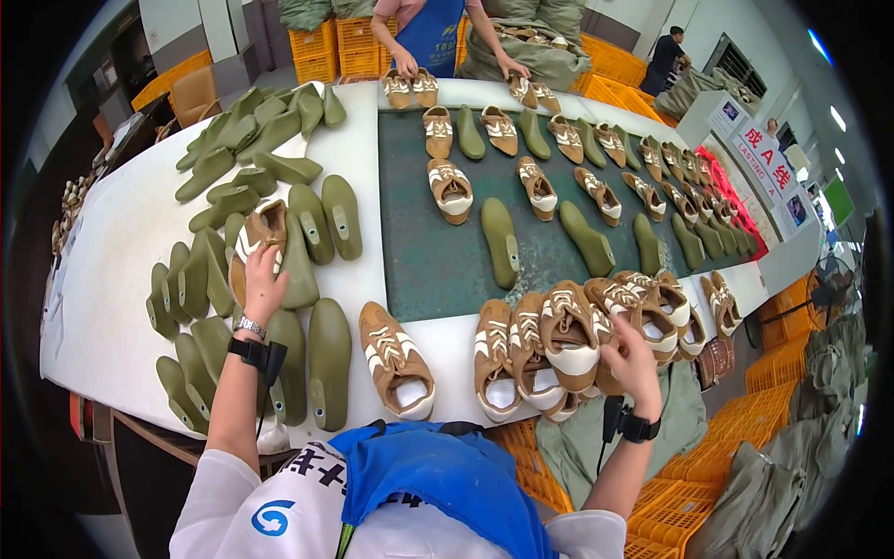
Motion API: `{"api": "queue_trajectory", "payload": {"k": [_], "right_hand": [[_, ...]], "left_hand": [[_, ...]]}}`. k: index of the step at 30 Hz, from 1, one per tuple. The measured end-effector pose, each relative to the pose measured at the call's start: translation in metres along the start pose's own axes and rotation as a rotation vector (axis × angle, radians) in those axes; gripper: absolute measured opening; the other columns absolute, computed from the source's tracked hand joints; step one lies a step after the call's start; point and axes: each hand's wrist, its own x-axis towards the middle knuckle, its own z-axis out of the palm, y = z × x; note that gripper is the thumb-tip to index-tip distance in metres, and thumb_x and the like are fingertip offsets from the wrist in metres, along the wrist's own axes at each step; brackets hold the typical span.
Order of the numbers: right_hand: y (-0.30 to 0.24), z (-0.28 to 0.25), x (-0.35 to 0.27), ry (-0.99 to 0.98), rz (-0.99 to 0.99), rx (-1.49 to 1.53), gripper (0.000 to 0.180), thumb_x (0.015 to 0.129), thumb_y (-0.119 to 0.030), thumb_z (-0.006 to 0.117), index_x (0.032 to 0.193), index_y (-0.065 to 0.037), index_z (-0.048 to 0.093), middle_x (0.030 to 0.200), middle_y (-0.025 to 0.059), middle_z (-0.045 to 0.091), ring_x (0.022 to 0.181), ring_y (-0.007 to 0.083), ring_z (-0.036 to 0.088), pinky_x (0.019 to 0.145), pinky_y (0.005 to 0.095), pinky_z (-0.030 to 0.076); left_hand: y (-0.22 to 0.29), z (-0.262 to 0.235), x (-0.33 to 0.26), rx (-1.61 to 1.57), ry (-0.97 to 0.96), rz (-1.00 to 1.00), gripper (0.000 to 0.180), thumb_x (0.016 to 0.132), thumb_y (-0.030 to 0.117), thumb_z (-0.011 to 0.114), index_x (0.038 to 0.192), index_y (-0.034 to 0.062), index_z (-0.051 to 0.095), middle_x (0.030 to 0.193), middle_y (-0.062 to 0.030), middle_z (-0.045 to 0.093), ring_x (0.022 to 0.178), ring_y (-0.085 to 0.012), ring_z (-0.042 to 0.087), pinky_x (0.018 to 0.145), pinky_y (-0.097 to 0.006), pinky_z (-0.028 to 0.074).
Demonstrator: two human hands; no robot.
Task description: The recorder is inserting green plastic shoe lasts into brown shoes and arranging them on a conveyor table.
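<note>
My left hand (pixel 265 287) grips a brown sneaker (pixel 264 228) with white stripes, its toe over the green lasts on the left of the table. Beside that hand lie several green shoe lasts (pixel 331 363). At the near edge, my right hand (pixel 635 368) has its fingers bent around the edge of a brown sneaker (pixel 605 374) in a crowded group; part of that shoe is hidden by the hand and its neighbours. A separate sneaker (pixel 396 359) rests on the white tabletop between my hands, its heel toward me.
A green belt (pixel 424 265) carries rows of sneakers and lasts across the middle. Across the table, a person in a blue apron (pixel 431 37) touches sneakers with both hands. Orange crates (pixel 740 456) and grey-green sacks (pixel 754 503) stand at the lower right.
</note>
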Motion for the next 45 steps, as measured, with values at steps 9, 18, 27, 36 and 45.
{"api": "queue_trajectory", "payload": {"k": [9, 18, 27, 36, 45], "right_hand": [[-0.033, 0.008, -0.026, -0.151, -0.032, -0.235, 0.044, 0.062, -0.018, 0.074, 0.099, -0.007, 0.054, 0.109, 0.0147, 0.053, 0.093, 0.0339, 0.057, 0.076, 0.0407, 0.048], [-0.010, -0.043, -0.015, -0.060, -0.023, -0.089, 0.037, 0.068, -0.010, 0.068, 0.104, -0.005, 0.060, 0.100, 0.0124, 0.061, 0.093, 0.0293, 0.060, 0.080, 0.0347, 0.048], [0.171, -0.083, 0.102, 0.124, 0.519, -0.409, 0.072, 0.072, -0.042, 0.067, 0.129, -0.006, 0.042, 0.112, 0.0258, 0.057, 0.106, 0.0379, 0.054, 0.090, 0.0424, 0.044], [0.163, -0.071, 0.096, 0.164, 0.676, -0.283, 0.051, 0.069, -0.026, 0.062, 0.116, -0.010, 0.052, 0.113, 0.0196, 0.059, 0.108, 0.0351, 0.055, 0.090, 0.0393, 0.043], [0.103, -0.083, 0.053, 0.014, 0.537, -0.998, 0.033, 0.077, -0.028, 0.057, 0.109, -0.022, 0.064, 0.122, 0.0154, 0.055, 0.119, 0.0406, 0.040, 0.095, 0.0517, 0.037]], "left_hand": [[-0.050, 0.037, -0.014, 0.128, -0.159, -0.332, 0.071, 0.067, 0.025, 0.072, 0.129, 0.0070, 0.042, 0.131, -0.0225, 0.039, 0.121, -0.0396, 0.036, 0.100, -0.043, 0.033], [-0.061, 0.037, -0.017, 0.194, -0.072, -0.347, 0.069, 0.069, 0.024, 0.072, 0.128, 0.0060, 0.042, 0.130, -0.0215, 0.041, 0.121, -0.0378, 0.037, 0.100, -0.043, 0.033], [-0.075, 0.037, -0.019, 0.320, 0.063, -0.412, 0.077, 0.067, 0.026, 0.072, 0.133, 0.0090, 0.037, 0.131, -0.0211, 0.040, 0.123, -0.0372, 0.035, 0.102, -0.044, 0.032], [-0.057, 0.029, -0.027, 0.438, -0.036, -0.418, 0.087, 0.060, 0.027, 0.078, 0.134, 0.0104, 0.035, 0.132, -0.0218, 0.038, 0.124, -0.0373, 0.034, 0.103, -0.043, 0.031], [-0.067, 0.023, -0.023, 0.345, -0.084, -0.370, 0.079, 0.062, 0.018, 0.074, 0.132, 0.0106, 0.038, 0.128, -0.0224, 0.041, 0.121, -0.0379, 0.037, 0.102, -0.043, 0.032]]}}
